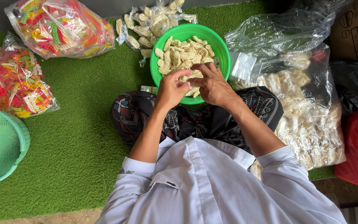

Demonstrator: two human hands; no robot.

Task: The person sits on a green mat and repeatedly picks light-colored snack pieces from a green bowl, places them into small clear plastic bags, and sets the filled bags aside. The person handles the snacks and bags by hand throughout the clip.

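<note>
Left hand point(171, 89): curling over the near rim of the green bowl point(223, 49), fingertips pinching pale crackers point(183, 54); exact grip is hard to make out.
Right hand point(213, 85): pressing alongside, fingers bent onto the same pile; whatever it is holding is hidden.
Bowl: sitting on green turf point(83, 124), its near edge covered by both hands.
Right: a clear bag of crackers point(311, 124), partly hidden by the sleeve.
Left: 2 bags of coloured snacks point(59, 27); a green basket point(1, 145) is running off frame.

White collared shirt point(212, 186), long sleeves rolled to elbows, cuffs folded back; small dark embroidered trim on left cuff point(137, 168); chest pocket flap with small dark tab; dark sarong point(212, 120) across lap, white and reddish ornamental pattern; both forearms and hands bare
</note>
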